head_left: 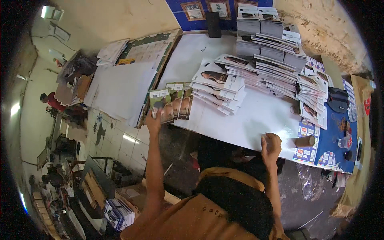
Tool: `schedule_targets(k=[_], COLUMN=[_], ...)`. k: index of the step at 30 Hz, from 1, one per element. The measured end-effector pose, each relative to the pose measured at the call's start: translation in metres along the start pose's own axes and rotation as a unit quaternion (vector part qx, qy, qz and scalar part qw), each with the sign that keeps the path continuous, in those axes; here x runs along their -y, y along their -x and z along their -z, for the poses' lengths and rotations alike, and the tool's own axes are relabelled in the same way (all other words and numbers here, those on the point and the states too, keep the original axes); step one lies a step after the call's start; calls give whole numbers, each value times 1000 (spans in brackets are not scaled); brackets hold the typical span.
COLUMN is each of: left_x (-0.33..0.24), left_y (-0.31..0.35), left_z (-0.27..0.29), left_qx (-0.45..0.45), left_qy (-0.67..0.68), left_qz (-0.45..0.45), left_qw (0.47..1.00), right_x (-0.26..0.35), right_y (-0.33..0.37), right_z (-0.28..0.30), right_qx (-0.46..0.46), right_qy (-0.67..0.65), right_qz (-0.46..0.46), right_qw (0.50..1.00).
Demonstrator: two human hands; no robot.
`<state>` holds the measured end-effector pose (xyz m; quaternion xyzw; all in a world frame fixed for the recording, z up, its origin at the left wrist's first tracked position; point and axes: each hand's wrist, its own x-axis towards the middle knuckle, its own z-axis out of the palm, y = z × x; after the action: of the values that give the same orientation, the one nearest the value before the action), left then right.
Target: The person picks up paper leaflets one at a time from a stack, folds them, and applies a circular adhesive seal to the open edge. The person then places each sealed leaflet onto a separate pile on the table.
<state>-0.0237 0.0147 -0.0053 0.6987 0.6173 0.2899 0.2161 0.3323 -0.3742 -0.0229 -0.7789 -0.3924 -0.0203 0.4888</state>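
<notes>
My left hand point(153, 122) is at the near left edge of the white table, closed on the lower left corner of a green booklet point(162, 105). That booklet overlaps several others like it, fanned to its right. Part of the grip is hidden. My right hand point(272, 147) rests by the table's front edge, fingers loosely bent and apart, with nothing in it. Nearest to it stands a brown cylinder point(305, 141), perhaps a roll or tube. Between the hands, farther back, lie uneven piles of white booklets point(218, 80) with a dark picture on the cover.
Tall stacks of booklets point(260, 28) stand at the back right, with leaning rows point(276, 74) before them. A dark cap point(338, 100) and a clear plastic cup point(345, 142) are at the right. A second table point(120, 92) adjoins on the left. Another person point(54, 101) is far left.
</notes>
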Motion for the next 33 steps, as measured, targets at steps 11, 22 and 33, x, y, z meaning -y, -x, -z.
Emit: schedule_targets(k=[11, 22, 33], left_x=[-138, -203, -195], left_y=[97, 197, 211], left_z=[-3, -108, -111], left_qx=[251, 462, 482], left_qy=[497, 538, 654], left_qz=[-36, -119, 18], left_qw=[830, 695, 583], right_x=[67, 114, 104], right_y=[-23, -8, -13], right_z=[26, 15, 18], right_qx=[155, 190, 151], right_qy=[-286, -178, -248], right_qz=[4, 116, -41], right_qw=[946, 959, 956])
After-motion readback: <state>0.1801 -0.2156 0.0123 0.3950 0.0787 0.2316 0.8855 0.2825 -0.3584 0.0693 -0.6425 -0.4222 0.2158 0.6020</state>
